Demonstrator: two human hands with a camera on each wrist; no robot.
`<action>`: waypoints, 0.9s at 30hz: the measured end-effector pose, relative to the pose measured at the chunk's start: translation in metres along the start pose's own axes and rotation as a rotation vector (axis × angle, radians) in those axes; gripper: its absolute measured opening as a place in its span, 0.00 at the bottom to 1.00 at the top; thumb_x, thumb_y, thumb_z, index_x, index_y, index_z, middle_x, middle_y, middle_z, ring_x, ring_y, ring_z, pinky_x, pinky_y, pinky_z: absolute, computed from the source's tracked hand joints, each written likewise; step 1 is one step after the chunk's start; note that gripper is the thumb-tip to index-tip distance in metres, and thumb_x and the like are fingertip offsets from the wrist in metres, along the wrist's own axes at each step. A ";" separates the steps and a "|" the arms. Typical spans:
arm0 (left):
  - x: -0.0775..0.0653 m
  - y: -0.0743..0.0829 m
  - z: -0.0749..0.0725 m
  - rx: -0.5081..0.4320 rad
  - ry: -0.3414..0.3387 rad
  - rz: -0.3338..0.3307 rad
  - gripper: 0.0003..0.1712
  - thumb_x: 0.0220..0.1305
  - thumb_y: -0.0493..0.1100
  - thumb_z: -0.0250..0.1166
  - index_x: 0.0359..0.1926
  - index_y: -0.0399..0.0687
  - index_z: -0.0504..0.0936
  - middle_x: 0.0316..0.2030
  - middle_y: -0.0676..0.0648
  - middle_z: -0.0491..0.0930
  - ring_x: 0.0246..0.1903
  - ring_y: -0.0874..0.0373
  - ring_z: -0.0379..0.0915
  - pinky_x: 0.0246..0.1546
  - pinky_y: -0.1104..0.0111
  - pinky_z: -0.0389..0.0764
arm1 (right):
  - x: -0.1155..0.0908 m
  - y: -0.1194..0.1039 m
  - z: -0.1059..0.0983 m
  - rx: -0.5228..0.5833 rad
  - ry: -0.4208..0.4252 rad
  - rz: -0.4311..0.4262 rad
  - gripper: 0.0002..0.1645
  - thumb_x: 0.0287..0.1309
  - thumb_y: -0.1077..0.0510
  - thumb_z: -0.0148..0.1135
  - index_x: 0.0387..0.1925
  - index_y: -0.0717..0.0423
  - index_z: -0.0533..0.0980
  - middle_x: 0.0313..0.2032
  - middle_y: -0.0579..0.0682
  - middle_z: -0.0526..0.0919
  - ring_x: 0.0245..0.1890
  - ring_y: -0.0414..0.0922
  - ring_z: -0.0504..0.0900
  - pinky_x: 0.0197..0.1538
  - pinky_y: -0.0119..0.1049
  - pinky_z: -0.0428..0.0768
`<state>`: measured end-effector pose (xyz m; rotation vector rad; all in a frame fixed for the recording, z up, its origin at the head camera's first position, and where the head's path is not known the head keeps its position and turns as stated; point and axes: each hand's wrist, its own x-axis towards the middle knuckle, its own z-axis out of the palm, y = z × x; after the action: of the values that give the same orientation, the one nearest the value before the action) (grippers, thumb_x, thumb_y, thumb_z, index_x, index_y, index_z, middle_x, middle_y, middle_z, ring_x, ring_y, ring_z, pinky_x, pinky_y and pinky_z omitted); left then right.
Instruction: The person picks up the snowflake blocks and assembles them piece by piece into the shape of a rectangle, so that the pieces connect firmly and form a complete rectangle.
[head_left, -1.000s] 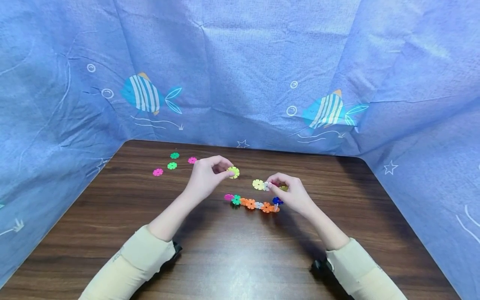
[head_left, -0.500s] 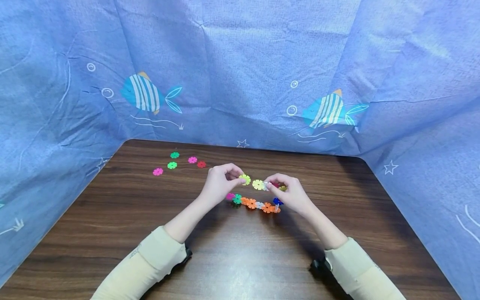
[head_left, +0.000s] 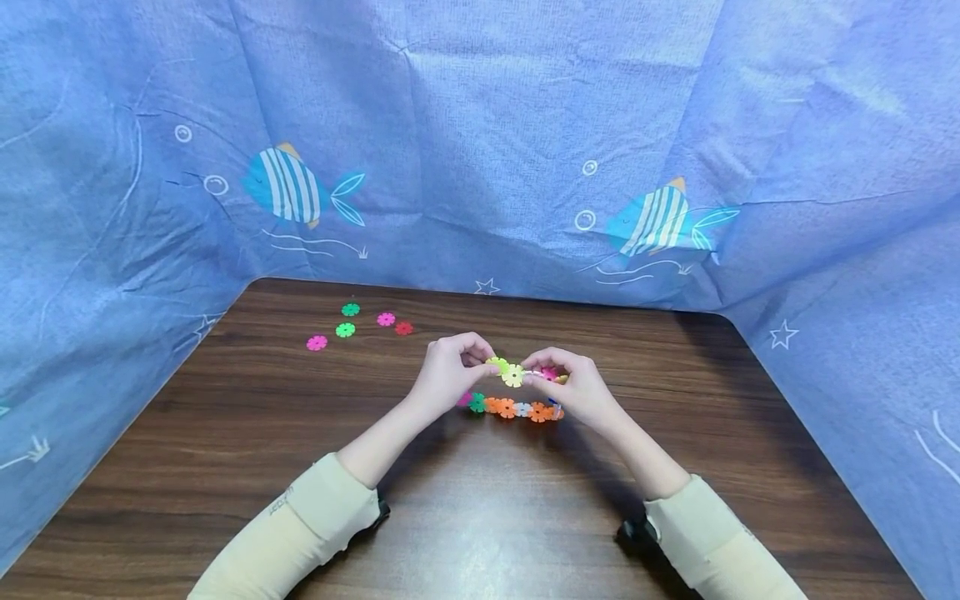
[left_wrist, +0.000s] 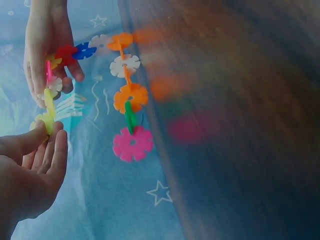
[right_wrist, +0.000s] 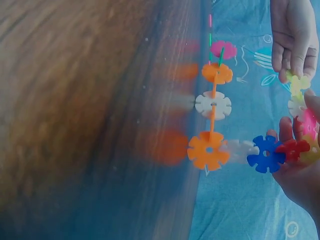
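Observation:
In the head view my left hand (head_left: 446, 372) pinches a yellow-green flower-shaped plastic disc (head_left: 497, 364). It meets the pale yellow disc (head_left: 513, 376) at the end of a chain of interlocking discs. Whether the two are slotted together or only touching, I cannot tell. My right hand (head_left: 581, 383) pinches the chain close by, at a white disc (left_wrist: 53, 86) seen in the left wrist view. From there the chain bends past pink, red and blue (right_wrist: 266, 153) discs to orange (right_wrist: 209, 151) and white ones, then green, ending in a pink disc (left_wrist: 132, 143).
Loose flower discs lie at the table's back left: green (head_left: 350, 309), light green (head_left: 345, 330), pink (head_left: 386, 319), another pink, and a red one (head_left: 403, 328). A blue fish-print cloth (head_left: 480, 167) stands behind the brown wooden table (head_left: 480, 517).
My left hand has moved right, bringing its yellow-green disc against the chain's pale yellow end. That end has tilted slightly. The right hand has stayed nearly in place.

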<state>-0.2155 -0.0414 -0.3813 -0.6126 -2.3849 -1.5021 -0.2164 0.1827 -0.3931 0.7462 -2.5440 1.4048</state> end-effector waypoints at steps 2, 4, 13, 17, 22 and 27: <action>0.000 0.000 0.000 0.003 0.005 0.008 0.08 0.49 0.38 0.74 0.28 0.45 0.81 0.26 0.51 0.84 0.25 0.64 0.79 0.29 0.74 0.80 | 0.000 -0.001 0.000 0.000 0.006 0.007 0.09 0.53 0.53 0.69 0.38 0.48 0.81 0.32 0.44 0.85 0.28 0.40 0.78 0.27 0.31 0.78; 0.000 0.000 -0.001 0.007 0.020 0.015 0.08 0.48 0.38 0.74 0.28 0.45 0.81 0.25 0.51 0.84 0.25 0.64 0.79 0.28 0.74 0.80 | 0.000 -0.001 -0.001 -0.010 0.015 0.011 0.09 0.54 0.54 0.68 0.38 0.50 0.82 0.32 0.46 0.85 0.28 0.40 0.78 0.27 0.30 0.77; -0.001 0.000 0.001 -0.015 0.012 0.015 0.08 0.48 0.36 0.74 0.28 0.43 0.81 0.26 0.49 0.84 0.26 0.62 0.80 0.29 0.75 0.80 | -0.001 -0.020 -0.006 -0.043 0.025 0.006 0.07 0.58 0.61 0.64 0.37 0.59 0.82 0.31 0.51 0.85 0.28 0.39 0.77 0.31 0.30 0.76; -0.001 0.001 0.001 -0.018 0.008 -0.009 0.08 0.48 0.36 0.73 0.28 0.44 0.81 0.26 0.50 0.84 0.25 0.63 0.80 0.28 0.75 0.80 | -0.002 -0.031 -0.008 -0.040 0.017 -0.030 0.06 0.59 0.62 0.63 0.36 0.60 0.83 0.30 0.51 0.85 0.28 0.37 0.77 0.32 0.30 0.76; -0.002 0.003 0.001 -0.015 -0.004 -0.026 0.08 0.49 0.37 0.73 0.28 0.45 0.81 0.26 0.50 0.84 0.26 0.64 0.80 0.29 0.74 0.80 | 0.000 -0.004 -0.005 -0.006 0.029 -0.050 0.05 0.59 0.57 0.64 0.35 0.50 0.84 0.31 0.43 0.85 0.30 0.38 0.79 0.34 0.30 0.78; -0.002 0.003 0.002 -0.007 0.002 -0.027 0.08 0.48 0.37 0.73 0.28 0.45 0.81 0.26 0.50 0.84 0.26 0.63 0.80 0.30 0.75 0.80 | 0.001 0.001 -0.005 0.004 0.021 -0.056 0.05 0.58 0.55 0.64 0.35 0.47 0.84 0.32 0.41 0.85 0.30 0.39 0.80 0.33 0.31 0.78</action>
<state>-0.2122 -0.0385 -0.3805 -0.5828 -2.3966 -1.5224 -0.2181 0.1873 -0.3912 0.7933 -2.4848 1.3939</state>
